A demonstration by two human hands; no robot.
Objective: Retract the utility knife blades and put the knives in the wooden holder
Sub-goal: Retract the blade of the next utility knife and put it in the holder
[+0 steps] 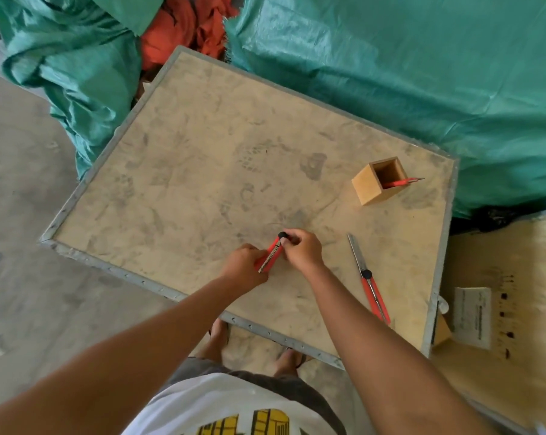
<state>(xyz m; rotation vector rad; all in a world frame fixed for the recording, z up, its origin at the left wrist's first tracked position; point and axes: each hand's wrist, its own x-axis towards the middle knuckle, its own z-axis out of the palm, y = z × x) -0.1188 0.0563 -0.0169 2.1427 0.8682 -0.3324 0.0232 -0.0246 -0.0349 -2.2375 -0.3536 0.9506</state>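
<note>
Both hands hold one red utility knife (273, 252) just above the dusty wooden board (202, 171). My left hand (245, 268) grips its lower end. My right hand (301, 248) pinches the black slider knob at its upper end. A second red knife (370, 284) lies on the board to the right, its long steel blade extended toward the far side. The square wooden holder (370, 186) stands at the far right of the board, tipped open toward me, with a third red knife (401, 182) leaning out of it.
The board has a grey metal rim (130, 274) and rests over a concrete floor (20, 215). Green tarpaulin (422, 73) and orange cloth (183, 32) pile behind it. A plywood crate with a paper label (472, 317) stands to the right. My feet show below the near edge.
</note>
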